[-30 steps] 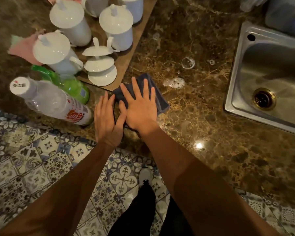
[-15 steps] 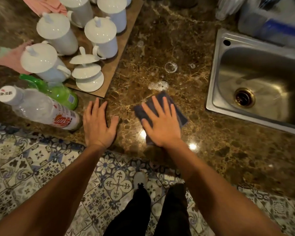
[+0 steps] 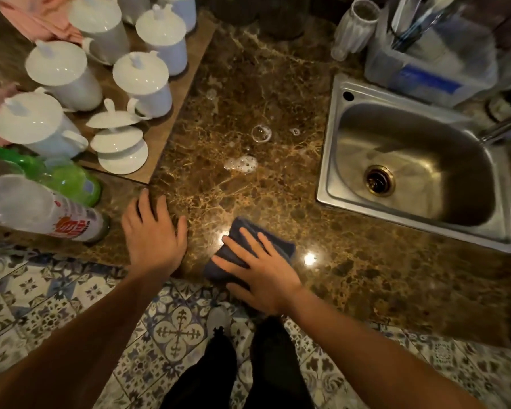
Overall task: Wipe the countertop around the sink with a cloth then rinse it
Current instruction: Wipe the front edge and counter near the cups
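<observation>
A dark blue cloth (image 3: pixel 242 234) lies on the brown marble countertop (image 3: pixel 351 270) at its front edge. My right hand (image 3: pixel 260 270) presses flat on the cloth with fingers spread. My left hand (image 3: pixel 152 234) rests flat on the counter to the cloth's left, fingers apart and holding nothing. A patch of soap foam (image 3: pixel 242 164) and a bubble (image 3: pixel 261 133) sit on the counter farther back. The steel sink (image 3: pixel 331 160) is set into the counter on the right, its drain (image 3: pixel 379 180) visible.
A brown tray (image 3: pixel 186 93) with several white lidded cups (image 3: pixel 143 81) stands at back left. A green bottle (image 3: pixel 68 180) and a clear bottle (image 3: pixel 39 211) lie at the left front edge. A tap (image 3: pixel 505 129) and plastic containers (image 3: pixel 431 69) flank the sink. Pink cloths (image 3: pixel 39 23) lie at far left.
My right hand has slid the cloth rightward from the tray and then back toward the counter's front edge. My left hand stayed flat on the counter.
</observation>
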The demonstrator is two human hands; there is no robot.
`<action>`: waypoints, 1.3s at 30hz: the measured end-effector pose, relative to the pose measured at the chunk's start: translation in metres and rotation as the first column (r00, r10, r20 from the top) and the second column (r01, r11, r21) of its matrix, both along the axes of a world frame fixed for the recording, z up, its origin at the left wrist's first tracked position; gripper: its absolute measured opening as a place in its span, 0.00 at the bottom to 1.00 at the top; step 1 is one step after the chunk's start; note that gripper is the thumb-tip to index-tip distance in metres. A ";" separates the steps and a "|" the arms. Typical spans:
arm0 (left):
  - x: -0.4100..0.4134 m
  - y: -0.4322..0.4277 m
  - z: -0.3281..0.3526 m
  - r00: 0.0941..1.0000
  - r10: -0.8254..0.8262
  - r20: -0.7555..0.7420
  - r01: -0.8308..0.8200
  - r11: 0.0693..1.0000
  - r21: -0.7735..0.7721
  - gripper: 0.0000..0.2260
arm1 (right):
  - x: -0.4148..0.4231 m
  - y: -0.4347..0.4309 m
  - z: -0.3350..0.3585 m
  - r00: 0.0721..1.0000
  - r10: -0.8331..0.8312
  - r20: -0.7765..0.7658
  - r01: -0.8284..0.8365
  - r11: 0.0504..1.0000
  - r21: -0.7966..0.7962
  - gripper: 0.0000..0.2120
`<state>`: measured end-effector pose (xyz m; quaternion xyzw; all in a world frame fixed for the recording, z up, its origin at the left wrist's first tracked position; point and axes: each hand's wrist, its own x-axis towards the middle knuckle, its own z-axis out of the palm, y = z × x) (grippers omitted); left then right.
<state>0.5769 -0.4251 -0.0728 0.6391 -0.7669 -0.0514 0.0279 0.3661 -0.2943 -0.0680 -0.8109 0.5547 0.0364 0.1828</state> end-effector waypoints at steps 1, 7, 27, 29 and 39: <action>-0.009 0.005 0.002 1.000 0.011 -0.018 -0.011 1.000 -0.010 0.27 | -0.018 -0.011 0.000 0.998 0.054 -0.011 -0.054 0.999 0.003 0.28; -0.093 0.026 0.002 0.983 0.113 -0.142 -0.118 0.992 -0.032 0.28 | -0.116 -0.122 -0.008 0.929 -0.346 -0.131 0.348 0.937 -0.005 0.30; -0.215 0.040 -0.013 0.891 0.454 -0.023 -0.448 0.886 0.123 0.34 | -0.181 -0.111 -0.009 0.789 -0.615 0.008 0.614 0.787 -0.054 0.31; -0.217 0.039 -0.012 0.890 0.457 -0.018 -0.452 0.885 0.110 0.34 | -0.197 -0.147 -0.019 0.782 -0.624 0.006 0.623 0.780 -0.066 0.29; -0.217 0.038 -0.013 0.886 0.461 -0.056 -0.453 0.884 0.116 0.34 | -0.196 -0.161 -0.031 0.775 -0.623 -0.102 0.609 0.780 -0.143 0.29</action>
